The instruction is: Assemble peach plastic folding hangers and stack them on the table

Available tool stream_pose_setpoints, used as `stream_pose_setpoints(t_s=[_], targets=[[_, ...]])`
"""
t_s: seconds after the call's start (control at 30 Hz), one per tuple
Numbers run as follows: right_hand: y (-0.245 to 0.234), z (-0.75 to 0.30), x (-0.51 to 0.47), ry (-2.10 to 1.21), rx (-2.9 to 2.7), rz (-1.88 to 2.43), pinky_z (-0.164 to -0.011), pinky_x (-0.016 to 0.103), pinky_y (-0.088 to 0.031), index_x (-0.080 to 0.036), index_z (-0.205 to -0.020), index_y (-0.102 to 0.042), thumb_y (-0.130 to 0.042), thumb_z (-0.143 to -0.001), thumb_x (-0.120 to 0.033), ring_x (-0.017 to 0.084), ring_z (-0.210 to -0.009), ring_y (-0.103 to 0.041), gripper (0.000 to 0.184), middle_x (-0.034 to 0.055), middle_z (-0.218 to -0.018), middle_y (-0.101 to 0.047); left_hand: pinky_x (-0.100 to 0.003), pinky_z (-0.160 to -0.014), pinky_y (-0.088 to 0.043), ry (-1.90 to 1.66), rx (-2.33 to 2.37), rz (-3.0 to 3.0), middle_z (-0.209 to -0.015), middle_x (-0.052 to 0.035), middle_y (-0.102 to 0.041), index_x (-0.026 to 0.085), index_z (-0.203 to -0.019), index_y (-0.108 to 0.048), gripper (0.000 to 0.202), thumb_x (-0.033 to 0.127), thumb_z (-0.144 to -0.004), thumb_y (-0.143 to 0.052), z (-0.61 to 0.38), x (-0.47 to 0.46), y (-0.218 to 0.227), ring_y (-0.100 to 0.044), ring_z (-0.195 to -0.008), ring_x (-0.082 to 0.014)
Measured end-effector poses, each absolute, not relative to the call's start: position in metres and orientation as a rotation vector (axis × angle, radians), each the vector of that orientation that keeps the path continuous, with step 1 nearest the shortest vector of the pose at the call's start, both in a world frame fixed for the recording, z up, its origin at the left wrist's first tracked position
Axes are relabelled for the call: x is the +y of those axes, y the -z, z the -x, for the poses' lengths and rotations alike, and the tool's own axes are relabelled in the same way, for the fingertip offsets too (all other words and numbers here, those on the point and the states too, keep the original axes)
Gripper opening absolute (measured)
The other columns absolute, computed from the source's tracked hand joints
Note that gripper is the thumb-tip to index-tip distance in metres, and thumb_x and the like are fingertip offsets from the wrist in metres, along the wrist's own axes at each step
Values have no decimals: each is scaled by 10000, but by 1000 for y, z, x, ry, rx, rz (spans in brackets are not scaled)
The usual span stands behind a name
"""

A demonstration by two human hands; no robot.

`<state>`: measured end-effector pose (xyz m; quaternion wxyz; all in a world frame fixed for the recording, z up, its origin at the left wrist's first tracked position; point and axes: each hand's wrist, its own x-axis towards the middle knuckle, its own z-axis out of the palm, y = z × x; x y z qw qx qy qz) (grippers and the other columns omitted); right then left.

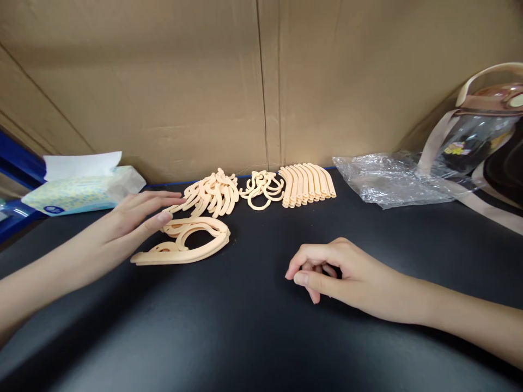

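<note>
My left hand (137, 215) lies flat with its fingers stretched out, fingertips touching a stack of peach plastic hanger-shaped pieces (188, 242) on the black table (245, 326). My right hand (339, 272) rests on the table to the right, fingers loosely curled under with nothing visible in them. Behind lie a heap of curved peach pieces (212, 196), a small pile of peach hooks (261, 188) and a neat row of peach bars (308, 184).
A tissue pack (77, 190) sits at the left by a blue frame (16, 163). Crumpled clear plastic (388, 179) and a bag with beige straps (482, 136) lie at the right. A cardboard wall (261, 81) closes off the back.
</note>
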<state>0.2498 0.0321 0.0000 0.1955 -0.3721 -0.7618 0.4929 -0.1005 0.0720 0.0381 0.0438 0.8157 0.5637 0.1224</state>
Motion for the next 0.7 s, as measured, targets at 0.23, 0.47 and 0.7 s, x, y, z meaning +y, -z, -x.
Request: stream_pose_setpoints(t_s=[0.23,0.47,0.7], targets=[[1,-250,33,-1376,-2139,1017,-476,191,-283,-208,-956,-673,-546,-967,-380,54,-516,-434,214,-58,-636,-641,-376,-1155,-284,-407,1608,-2765,-1404,-54,-514,201,-1304,-565,536,522,-972,-292,90,69,-28,-413,-1338,-253],[-2,-249,33,-1401,-2131,1013,-501,207,-312,-197,-963,-666,-533,-970,-399,74,-544,-471,242,-37,-651,-640,-393,-1164,-276,-412,1346,-2904,-1438,-36,-515,228,-1303,-557,405,437,-981,-427,52,36,-24,-389,-1374,-256],[-15,-253,41,-1203,-2062,1140,-551,221,-398,-188,-940,-664,-533,-954,-389,103,-602,-551,240,-12,-663,-641,-273,-1109,-413,-369,883,-2966,-1474,11,-516,298,-1425,-445,519,537,-965,-461,26,3,-9,-499,-1336,-182]])
